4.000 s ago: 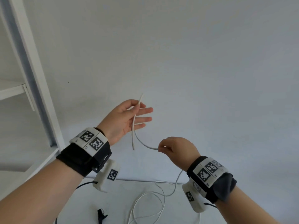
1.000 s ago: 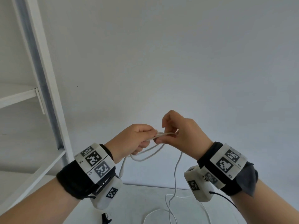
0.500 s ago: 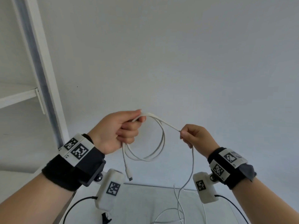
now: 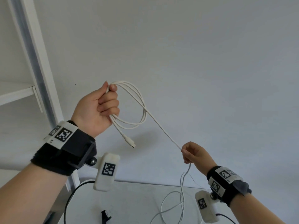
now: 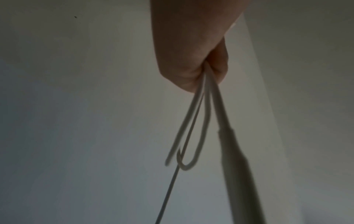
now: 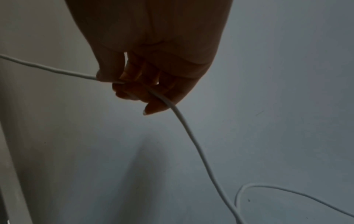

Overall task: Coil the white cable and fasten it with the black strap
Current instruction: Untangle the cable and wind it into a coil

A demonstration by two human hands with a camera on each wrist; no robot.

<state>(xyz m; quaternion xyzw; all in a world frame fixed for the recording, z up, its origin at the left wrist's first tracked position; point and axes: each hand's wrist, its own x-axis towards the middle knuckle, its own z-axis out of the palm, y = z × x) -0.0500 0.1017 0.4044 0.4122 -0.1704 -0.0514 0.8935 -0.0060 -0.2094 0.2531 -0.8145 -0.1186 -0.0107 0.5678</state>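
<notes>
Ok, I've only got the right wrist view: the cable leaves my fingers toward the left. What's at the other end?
Observer: The left hand grips a couple of finished loops of the white cable in its fist, raised higher than the right hand.
Operator: Is the stretch between the hands slack?
Observer: No, it runs nearly straight from the loops down to the right hand's pinch.
Operator: Where's the plug?
Observer: The connector dangles free below the left fist, touching nothing.
Operator: What do I need next?
Observer: The black strap lies on the table, unheld, below the left wrist.
</notes>
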